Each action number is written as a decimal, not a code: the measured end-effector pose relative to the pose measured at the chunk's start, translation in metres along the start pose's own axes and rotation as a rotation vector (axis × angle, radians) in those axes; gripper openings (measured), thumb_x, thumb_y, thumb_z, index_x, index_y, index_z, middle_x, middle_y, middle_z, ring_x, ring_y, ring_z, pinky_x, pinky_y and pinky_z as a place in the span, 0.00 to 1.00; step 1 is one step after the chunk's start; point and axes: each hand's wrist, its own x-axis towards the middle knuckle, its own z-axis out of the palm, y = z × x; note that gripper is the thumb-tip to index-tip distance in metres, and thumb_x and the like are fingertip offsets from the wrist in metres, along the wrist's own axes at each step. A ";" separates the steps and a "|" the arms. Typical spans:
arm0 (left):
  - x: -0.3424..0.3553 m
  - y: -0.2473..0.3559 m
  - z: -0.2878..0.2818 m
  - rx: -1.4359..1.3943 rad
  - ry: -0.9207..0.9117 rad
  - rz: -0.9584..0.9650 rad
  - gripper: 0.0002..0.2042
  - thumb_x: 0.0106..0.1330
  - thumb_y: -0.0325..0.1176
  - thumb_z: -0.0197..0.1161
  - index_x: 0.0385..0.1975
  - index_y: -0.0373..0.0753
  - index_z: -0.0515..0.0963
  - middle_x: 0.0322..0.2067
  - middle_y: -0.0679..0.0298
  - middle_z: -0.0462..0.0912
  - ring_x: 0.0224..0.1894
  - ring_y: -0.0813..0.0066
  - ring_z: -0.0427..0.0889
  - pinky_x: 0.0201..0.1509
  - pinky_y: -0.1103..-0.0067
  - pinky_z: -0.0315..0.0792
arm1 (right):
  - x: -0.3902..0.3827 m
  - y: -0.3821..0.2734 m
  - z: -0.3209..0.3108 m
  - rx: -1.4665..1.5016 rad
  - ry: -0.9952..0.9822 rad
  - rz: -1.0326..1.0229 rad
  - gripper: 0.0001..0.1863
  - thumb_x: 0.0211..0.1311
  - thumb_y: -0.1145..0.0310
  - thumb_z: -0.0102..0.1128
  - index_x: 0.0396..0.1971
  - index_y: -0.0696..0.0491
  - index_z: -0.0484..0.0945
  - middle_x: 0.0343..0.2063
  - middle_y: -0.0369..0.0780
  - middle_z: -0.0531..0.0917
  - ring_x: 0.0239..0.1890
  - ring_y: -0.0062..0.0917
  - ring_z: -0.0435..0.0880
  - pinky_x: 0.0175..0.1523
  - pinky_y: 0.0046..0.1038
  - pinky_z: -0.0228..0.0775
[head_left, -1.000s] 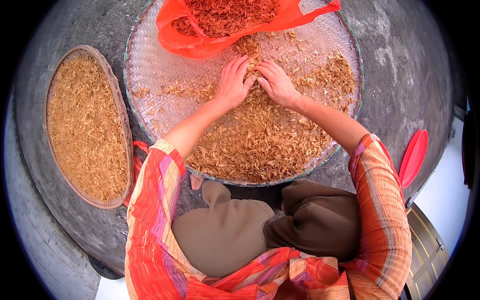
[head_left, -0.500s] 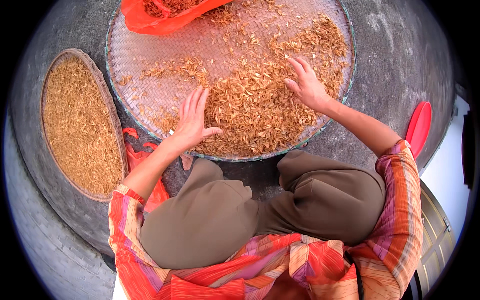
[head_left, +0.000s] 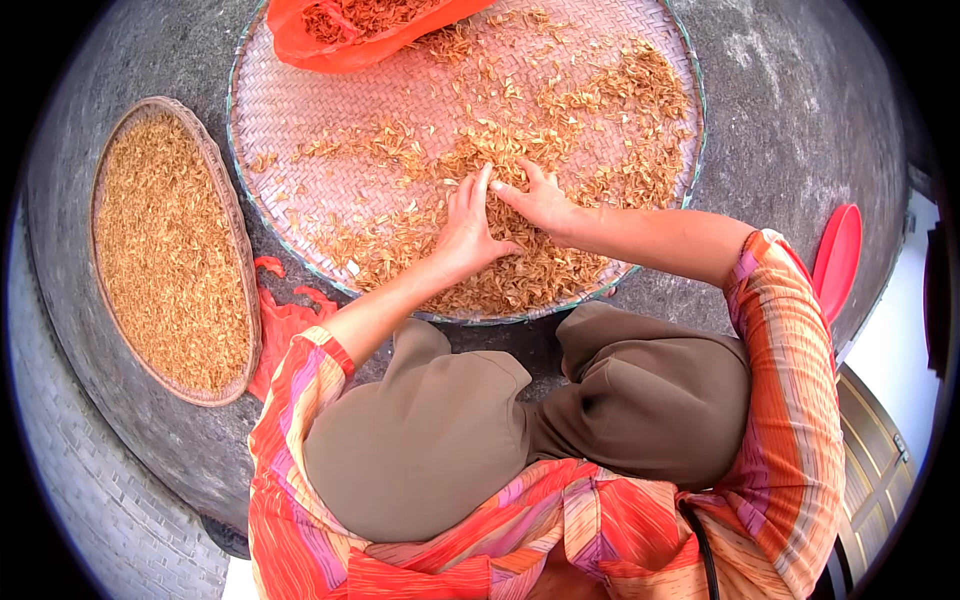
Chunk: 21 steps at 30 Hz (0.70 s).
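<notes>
A large round woven tray (head_left: 300,130) lies on the grey concrete ground in front of my knees, strewn with small dried orange-brown shrimp (head_left: 520,270). My left hand (head_left: 466,225) rests flat on the shrimp near the tray's middle, fingers together and pointing away from me. Right beside it, my right hand (head_left: 537,198) lies on the shrimp with fingers spread, its fingertips nearly touching the left hand. Neither hand grips anything. An orange plastic bag (head_left: 340,45) holding more shrimp sits on the tray's far edge.
A second oval woven tray (head_left: 236,260) full of the same dried shrimp lies to my left. A scrap of orange plastic (head_left: 280,325) is between the trays. A red plastic lid (head_left: 838,262) lies at the right. My bent knees are just below the big tray.
My hands were together at the tray's far side, then swept apart, and have now come together again at the middle of the tray. The shrimp pile is spread wider.
</notes>
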 end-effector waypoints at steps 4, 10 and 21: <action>0.013 0.003 -0.002 -0.219 -0.016 0.014 0.56 0.41 0.37 0.79 0.70 0.44 0.45 0.63 0.44 0.54 0.66 0.46 0.59 0.68 0.62 0.60 | 0.019 0.007 -0.011 0.503 -0.210 0.134 0.46 0.59 0.53 0.64 0.71 0.45 0.46 0.58 0.49 0.68 0.57 0.40 0.73 0.52 0.48 0.74; 0.010 0.001 -0.021 -0.333 -0.019 -0.021 0.48 0.45 0.33 0.74 0.68 0.43 0.53 0.61 0.45 0.59 0.65 0.50 0.62 0.68 0.66 0.61 | 0.009 -0.017 -0.013 0.823 -0.357 0.225 0.17 0.65 0.65 0.58 0.51 0.52 0.70 0.44 0.42 0.81 0.43 0.32 0.82 0.43 0.43 0.79; 0.017 0.064 -0.146 -0.311 0.136 0.175 0.43 0.49 0.27 0.71 0.67 0.42 0.56 0.60 0.52 0.63 0.63 0.63 0.65 0.67 0.71 0.62 | -0.039 -0.131 -0.071 0.867 -0.406 -0.027 0.13 0.65 0.65 0.57 0.46 0.52 0.74 0.40 0.40 0.83 0.40 0.29 0.84 0.43 0.38 0.79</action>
